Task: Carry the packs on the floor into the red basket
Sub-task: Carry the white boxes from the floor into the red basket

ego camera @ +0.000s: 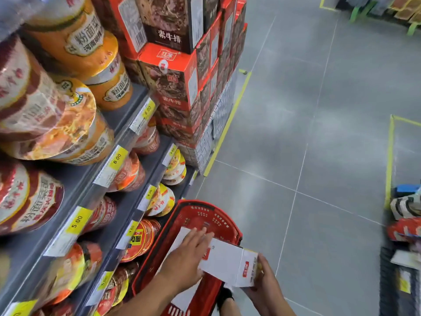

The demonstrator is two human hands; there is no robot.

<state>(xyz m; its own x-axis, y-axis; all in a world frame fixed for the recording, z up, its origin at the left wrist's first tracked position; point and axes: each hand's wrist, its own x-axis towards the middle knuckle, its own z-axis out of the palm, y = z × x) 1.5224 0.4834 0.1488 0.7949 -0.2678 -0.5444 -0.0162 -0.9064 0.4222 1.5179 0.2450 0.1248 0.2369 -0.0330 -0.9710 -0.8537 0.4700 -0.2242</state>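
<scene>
The white pack (227,261) was held over the red basket (237,233) at 6 o'clock in view, its 4 o'clock end gripped by the R hand (266,286) w/ curled fingers, the L hand (186,258) laid flat-fingered on its 9 o'clock side, prob. to steer it in beside a 2nd pack (181,234).

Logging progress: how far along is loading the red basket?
Done: a white pack lies in the red basket. In hand: a second pack over it, left hand flat on top, right hand gripping its end. Left: setting it in; no loose floor packs show.
</scene>
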